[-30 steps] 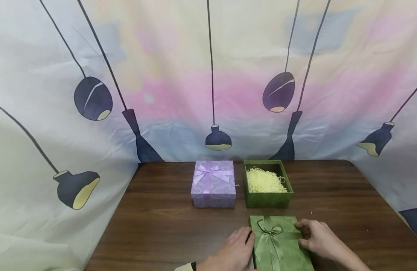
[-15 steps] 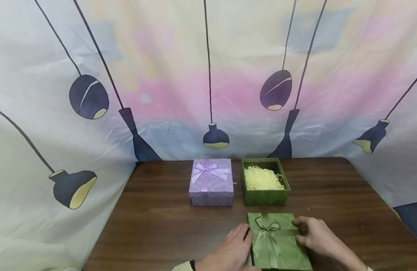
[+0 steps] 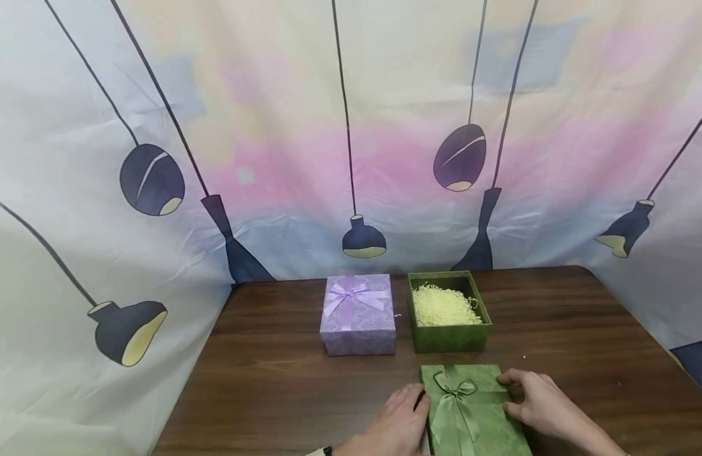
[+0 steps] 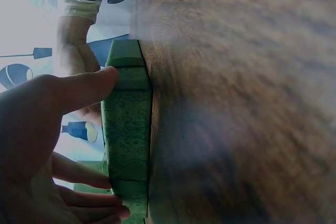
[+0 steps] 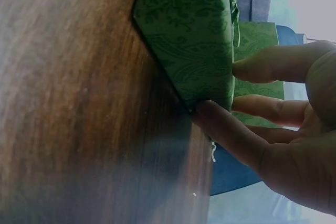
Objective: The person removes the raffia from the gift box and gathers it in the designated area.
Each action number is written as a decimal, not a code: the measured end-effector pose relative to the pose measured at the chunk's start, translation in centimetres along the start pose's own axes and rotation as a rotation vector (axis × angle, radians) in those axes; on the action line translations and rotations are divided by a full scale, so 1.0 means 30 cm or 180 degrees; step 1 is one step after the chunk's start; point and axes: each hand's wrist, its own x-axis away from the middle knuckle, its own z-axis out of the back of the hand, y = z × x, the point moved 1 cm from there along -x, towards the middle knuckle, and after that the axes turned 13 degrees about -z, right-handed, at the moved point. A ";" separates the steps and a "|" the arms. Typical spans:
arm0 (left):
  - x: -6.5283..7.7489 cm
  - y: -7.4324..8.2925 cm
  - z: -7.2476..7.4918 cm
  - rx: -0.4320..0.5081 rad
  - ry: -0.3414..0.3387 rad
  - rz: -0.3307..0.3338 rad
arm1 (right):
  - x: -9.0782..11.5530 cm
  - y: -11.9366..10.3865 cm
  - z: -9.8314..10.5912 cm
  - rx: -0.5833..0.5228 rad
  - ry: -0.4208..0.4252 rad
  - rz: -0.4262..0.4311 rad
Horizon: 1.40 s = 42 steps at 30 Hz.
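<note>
A green gift box lid (image 3: 493,430) with a green ribbon bow (image 3: 455,392) lies top side up on the brown table, close to the near edge of the head view. My left hand (image 3: 388,424) holds its left side, the thumb on the near side in the left wrist view and the other fingers further along the lid. On the right side, my right hand (image 3: 539,405) grips the lid near its far corner, thumb and fingertips against the edge. The right wrist view shows the patterned side wall with a fingertip (image 5: 205,109) low on it, by the tabletop.
Just beyond the lid stands an open green box (image 3: 449,341) filled with pale yellow shredded paper (image 3: 445,307). Left of it is a closed purple gift box (image 3: 359,343) with a bow. Behind the table (image 3: 271,367) hangs a cloth (image 3: 294,158) printed with lamps.
The head view has tilted a little, so everything shifts slightly in it. Both hands keep their places on the lid.
</note>
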 end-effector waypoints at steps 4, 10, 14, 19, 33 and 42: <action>0.004 -0.005 -0.006 -0.0029 0.0140 -0.0089 | 0.006 0.012 0.001 -0.0076 0.0005 0.0172; -0.003 -0.045 -0.068 0.0551 0.0018 -0.0087 | 0.010 0.024 -0.001 -0.0104 0.0000 0.0267; -0.006 -0.044 -0.054 0.0594 0.0215 -0.0020 | 0.005 0.023 0.003 -0.0085 0.0055 0.0329; -0.004 -0.035 0.054 0.0561 0.0372 0.0155 | 0.004 0.036 0.005 -0.0156 -0.0015 0.0413; -0.085 -0.191 0.166 0.0700 0.1313 0.0340 | -0.015 0.035 0.014 -0.0257 -0.0253 0.0439; -0.178 -0.275 0.192 0.0896 0.1282 0.0518 | -0.014 0.037 0.013 -0.0298 -0.0274 0.0358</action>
